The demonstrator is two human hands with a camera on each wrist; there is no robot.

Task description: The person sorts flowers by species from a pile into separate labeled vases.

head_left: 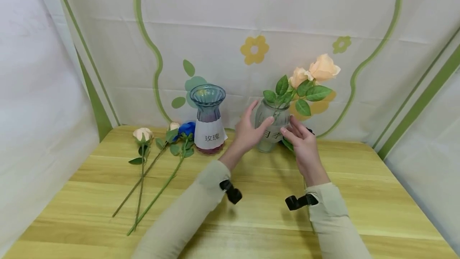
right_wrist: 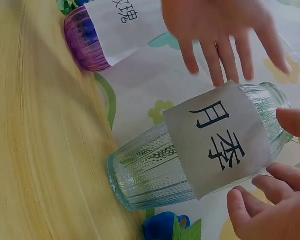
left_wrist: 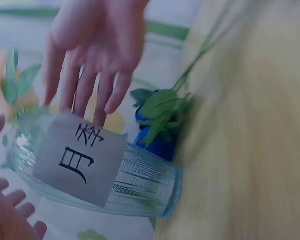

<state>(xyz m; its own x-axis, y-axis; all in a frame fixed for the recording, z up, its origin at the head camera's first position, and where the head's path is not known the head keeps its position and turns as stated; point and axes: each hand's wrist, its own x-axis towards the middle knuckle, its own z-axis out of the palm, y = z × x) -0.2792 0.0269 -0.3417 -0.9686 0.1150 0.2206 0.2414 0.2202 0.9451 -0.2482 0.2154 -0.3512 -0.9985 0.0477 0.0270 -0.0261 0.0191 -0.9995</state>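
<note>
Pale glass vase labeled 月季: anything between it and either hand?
Nothing visible stands between the pale glass vase and the left hand or right hand. A blue rose lies by the vase's base on the right-hand side, lower than the right hand's fingers, so it doesn't appear to block them.

From my end I see a wooden table (head_left: 258,227) with streaky yellow-tan grain, set before a creased white cloth backdrop (head_left: 215,51) printed with wavy green lines (head_left: 158,57), yellow and green flowers and leaves; I also make out white side panels (head_left: 36,91) left and right, under soft, pale light
</note>
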